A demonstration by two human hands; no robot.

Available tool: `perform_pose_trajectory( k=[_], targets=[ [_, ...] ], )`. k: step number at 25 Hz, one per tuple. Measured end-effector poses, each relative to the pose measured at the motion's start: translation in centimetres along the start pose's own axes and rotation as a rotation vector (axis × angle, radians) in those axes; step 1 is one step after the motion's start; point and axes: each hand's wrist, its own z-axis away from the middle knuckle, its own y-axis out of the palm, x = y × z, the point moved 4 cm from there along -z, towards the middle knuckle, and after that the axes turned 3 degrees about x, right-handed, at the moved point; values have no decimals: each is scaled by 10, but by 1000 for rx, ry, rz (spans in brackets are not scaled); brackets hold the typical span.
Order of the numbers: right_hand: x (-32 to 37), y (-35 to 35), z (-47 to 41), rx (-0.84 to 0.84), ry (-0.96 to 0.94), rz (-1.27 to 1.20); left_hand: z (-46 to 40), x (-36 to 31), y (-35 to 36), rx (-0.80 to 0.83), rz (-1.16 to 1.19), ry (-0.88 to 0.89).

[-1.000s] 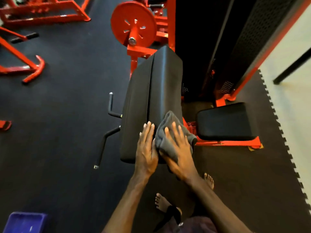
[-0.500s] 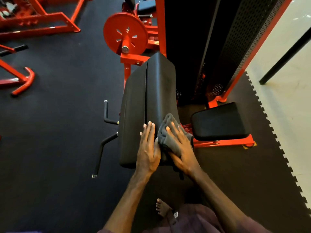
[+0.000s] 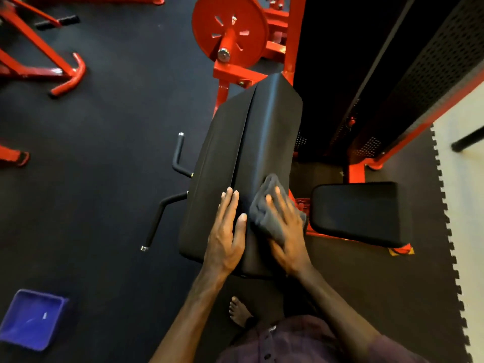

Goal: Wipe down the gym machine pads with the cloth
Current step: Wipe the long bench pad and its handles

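A long black back pad [image 3: 246, 142] of a red gym machine runs away from me, split by a lengthwise seam. My left hand [image 3: 226, 235] lies flat on its near end with straight fingers, just left of the seam. My right hand [image 3: 286, 231] presses a folded grey cloth [image 3: 269, 210] against the pad's right half, fingers spread over the cloth. A smaller black seat pad [image 3: 358, 213] sits to the right on a red frame.
Two black handles [image 3: 167, 205] stick out left of the pad. A red weight plate [image 3: 230, 30] and the dark weight stack housing [image 3: 366, 74] stand behind. A blue bin [image 3: 31, 318] sits on the black floor at lower left. More red frames [image 3: 39, 61] stand at upper left.
My right hand has kept the cloth on the pad's right half, with only small shifts. My left hand stays flat beside it. The view has shifted, bringing the blue bin back in.
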Motion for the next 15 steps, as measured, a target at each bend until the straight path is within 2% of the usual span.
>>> perform_pose_trajectory(
  k=[3,6,8,12,15],
  targets=[
    [3,-6,-59,-40,76,-25,-12,-6,3,-48,3,-29],
    [0,3,-22,126,-120,-49,-27,-8,5,-83,-4,-27],
    [-23,-6,-9,155,-139,-43,-34,-12,6,-101,-6,-48],
    [-36,-17,-85,30,84,-74,-39,-21,9,-93,-23,-80],
    [-18,-10,-76,104,-107,-53,-48,-17,8,-103,-45,-64]
  ],
)
